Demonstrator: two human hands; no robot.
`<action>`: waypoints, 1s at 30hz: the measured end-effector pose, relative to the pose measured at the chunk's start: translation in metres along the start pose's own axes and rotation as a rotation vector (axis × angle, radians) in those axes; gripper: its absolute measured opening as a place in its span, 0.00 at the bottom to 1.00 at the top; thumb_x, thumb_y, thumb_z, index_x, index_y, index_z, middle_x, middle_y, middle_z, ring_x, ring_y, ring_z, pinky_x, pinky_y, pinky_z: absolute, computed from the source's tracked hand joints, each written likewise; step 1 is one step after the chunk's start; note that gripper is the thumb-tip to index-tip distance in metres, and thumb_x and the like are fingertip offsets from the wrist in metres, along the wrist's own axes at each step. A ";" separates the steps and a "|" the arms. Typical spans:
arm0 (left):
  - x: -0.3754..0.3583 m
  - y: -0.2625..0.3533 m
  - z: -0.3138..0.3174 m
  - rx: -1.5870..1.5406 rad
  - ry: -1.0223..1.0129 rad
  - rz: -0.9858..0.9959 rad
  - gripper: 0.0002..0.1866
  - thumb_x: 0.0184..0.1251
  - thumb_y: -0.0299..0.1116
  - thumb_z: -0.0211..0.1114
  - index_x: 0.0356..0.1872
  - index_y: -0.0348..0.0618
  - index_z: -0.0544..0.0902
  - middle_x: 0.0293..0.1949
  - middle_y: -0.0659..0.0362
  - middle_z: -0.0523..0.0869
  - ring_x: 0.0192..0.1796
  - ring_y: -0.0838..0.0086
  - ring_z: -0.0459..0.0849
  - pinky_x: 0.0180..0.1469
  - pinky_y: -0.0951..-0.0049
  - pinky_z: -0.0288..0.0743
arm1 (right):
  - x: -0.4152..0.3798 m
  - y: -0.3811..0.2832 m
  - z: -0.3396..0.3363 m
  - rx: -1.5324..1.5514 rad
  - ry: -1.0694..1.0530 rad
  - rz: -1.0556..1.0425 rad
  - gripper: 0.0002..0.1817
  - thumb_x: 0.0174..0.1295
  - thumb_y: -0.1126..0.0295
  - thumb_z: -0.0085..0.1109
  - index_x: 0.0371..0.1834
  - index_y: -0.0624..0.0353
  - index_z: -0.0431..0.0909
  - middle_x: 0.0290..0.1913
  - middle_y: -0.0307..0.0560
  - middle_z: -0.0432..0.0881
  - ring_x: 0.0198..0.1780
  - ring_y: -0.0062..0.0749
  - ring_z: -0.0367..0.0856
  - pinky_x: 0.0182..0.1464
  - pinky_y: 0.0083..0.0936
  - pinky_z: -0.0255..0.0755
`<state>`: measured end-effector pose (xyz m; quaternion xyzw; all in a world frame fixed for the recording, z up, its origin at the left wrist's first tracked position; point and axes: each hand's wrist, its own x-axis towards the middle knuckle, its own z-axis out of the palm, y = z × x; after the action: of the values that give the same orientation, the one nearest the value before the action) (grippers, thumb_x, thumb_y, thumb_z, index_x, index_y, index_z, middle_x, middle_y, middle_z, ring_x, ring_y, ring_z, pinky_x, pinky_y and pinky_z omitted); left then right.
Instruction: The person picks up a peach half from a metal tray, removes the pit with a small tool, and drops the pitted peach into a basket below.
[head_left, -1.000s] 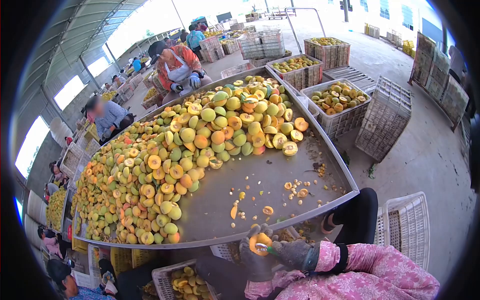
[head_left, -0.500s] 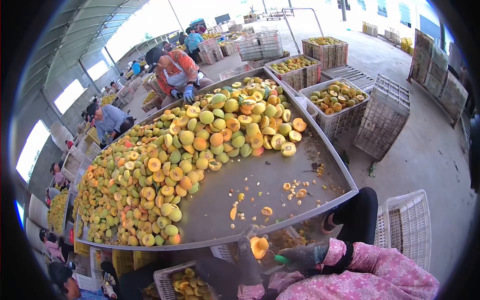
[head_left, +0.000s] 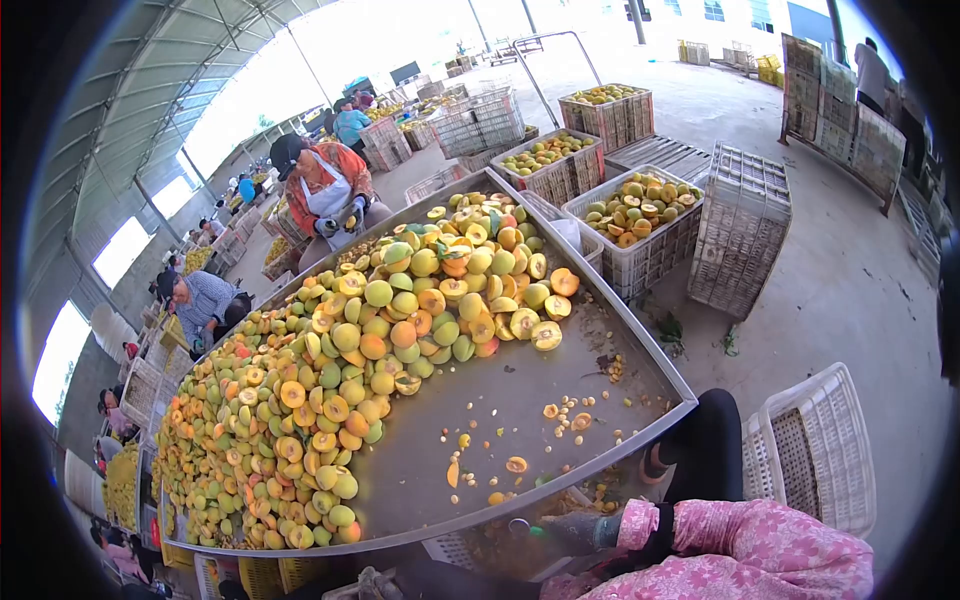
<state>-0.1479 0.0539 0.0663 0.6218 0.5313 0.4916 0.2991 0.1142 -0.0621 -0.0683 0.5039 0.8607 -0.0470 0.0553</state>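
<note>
My right hand [head_left: 575, 533], in a dark grey glove below the near edge of the metal tray [head_left: 560, 482], is closed round a green-handled tool [head_left: 519, 526] whose small loop shows at its tip. At the bottom edge, partly cut off, is my left hand [head_left: 372, 584], also gloved; its fingers are unclear. Whole and halved yellow-orange fruits [head_left: 330, 370] are heaped across the left and far side of the tray. Small pits and a few fruit pieces [head_left: 516, 464] lie scattered on its near right part.
Across the tray sits a person in an orange top [head_left: 325, 190], hands at a fruit. Fruit-filled crates [head_left: 635, 225] stand beyond the right edge, near upright stacked crates [head_left: 742, 230]. An empty white crate [head_left: 822, 450] is at right. Other people sit at left.
My left hand has moved left and down, and the halved fruit it held is out of sight. My right hand has shifted slightly. The view has turned; the person across has drawn their hands back.
</note>
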 end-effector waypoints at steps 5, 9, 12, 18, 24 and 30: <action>0.043 -0.037 0.014 0.363 -0.165 -0.073 0.18 0.63 0.34 0.57 0.53 0.38 0.74 0.51 0.51 0.78 0.52 0.63 0.79 0.51 0.66 0.76 | -0.018 0.004 0.071 0.875 0.355 0.170 0.17 0.65 0.70 0.41 0.53 0.71 0.63 0.44 0.54 0.74 0.44 0.40 0.76 0.52 0.34 0.67; 0.080 -0.041 0.099 0.615 -0.496 0.226 0.15 0.62 0.32 0.57 0.50 0.40 0.76 0.50 0.53 0.79 0.52 0.64 0.79 0.51 0.67 0.76 | -0.054 0.018 0.063 1.003 0.341 0.258 0.21 0.60 0.66 0.54 0.56 0.59 0.65 0.45 0.56 0.74 0.45 0.48 0.76 0.46 0.39 0.71; 0.116 -0.035 0.203 0.750 -0.656 0.799 0.14 0.60 0.30 0.58 0.47 0.41 0.78 0.50 0.54 0.80 0.52 0.64 0.79 0.51 0.68 0.76 | -0.083 0.037 0.014 1.070 -0.082 0.289 0.21 0.63 0.71 0.49 0.60 0.62 0.65 0.63 0.52 0.66 0.64 0.35 0.65 0.65 0.33 0.58; 0.096 0.053 0.429 0.483 -0.770 0.579 0.21 0.61 0.44 0.59 0.45 0.36 0.79 0.44 0.46 0.82 0.50 0.56 0.79 0.53 0.61 0.71 | -0.108 0.031 0.043 1.372 0.153 0.401 0.28 0.64 0.66 0.52 0.67 0.56 0.57 0.63 0.52 0.67 0.65 0.39 0.63 0.68 0.36 0.54; 0.061 0.025 0.499 0.271 -0.663 0.360 0.27 0.50 0.39 0.69 0.49 0.32 0.77 0.44 0.43 0.82 0.48 0.51 0.80 0.53 0.62 0.72 | -0.093 0.036 0.042 1.382 0.433 0.300 0.36 0.62 0.62 0.57 0.71 0.47 0.50 0.62 0.52 0.68 0.65 0.40 0.62 0.68 0.39 0.53; 0.051 0.058 0.399 -0.542 -0.980 -0.592 0.22 0.52 0.29 0.67 0.50 0.35 0.74 0.49 0.44 0.79 0.54 0.61 0.77 0.51 0.66 0.76 | -0.098 0.042 0.021 1.284 0.619 0.219 0.36 0.62 0.62 0.57 0.71 0.48 0.50 0.61 0.52 0.69 0.65 0.41 0.63 0.67 0.38 0.54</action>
<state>0.2414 0.1473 -0.0015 0.5036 0.3390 0.1634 0.7777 0.1993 -0.1287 -0.0761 0.5104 0.5839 -0.3929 -0.4941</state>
